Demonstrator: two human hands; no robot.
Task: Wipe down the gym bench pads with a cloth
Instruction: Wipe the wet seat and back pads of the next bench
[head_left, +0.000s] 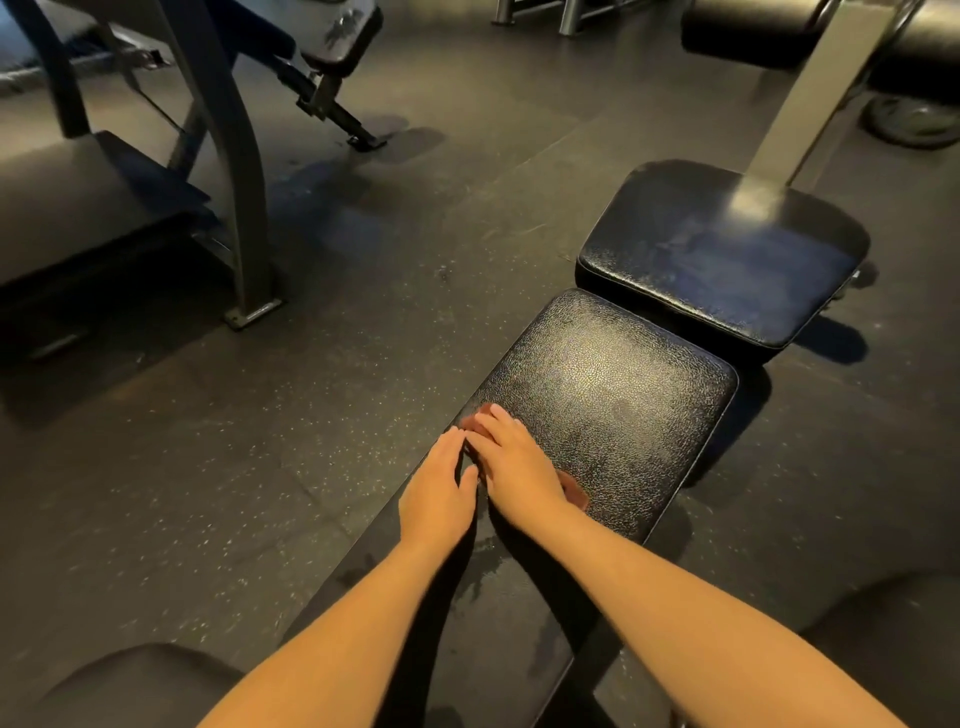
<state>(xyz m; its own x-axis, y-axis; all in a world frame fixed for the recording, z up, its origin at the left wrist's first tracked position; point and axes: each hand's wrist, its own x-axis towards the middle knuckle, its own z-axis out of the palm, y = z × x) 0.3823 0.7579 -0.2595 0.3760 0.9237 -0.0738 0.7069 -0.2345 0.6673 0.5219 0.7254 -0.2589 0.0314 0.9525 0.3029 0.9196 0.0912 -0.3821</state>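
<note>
A long black bench pad (613, 395) runs from the bottom centre up to the middle of the view. A second black pad (722, 260) sits just beyond it. A reddish-brown cloth (575, 492) lies flat on the near pad, mostly hidden under my right hand (511, 462), which presses on it with straight fingers. My left hand (441, 488) lies flat beside it at the pad's left edge, fingertips touching the cloth's corner. Damp streaks show on the pad between my forearms.
Dark speckled rubber floor (291, 426) surrounds the bench. A grey machine frame (239, 182) stands at the left, its foot near the pad. A metal post (821, 98) rises from the far pad. Weight plates (914, 122) lie at the top right.
</note>
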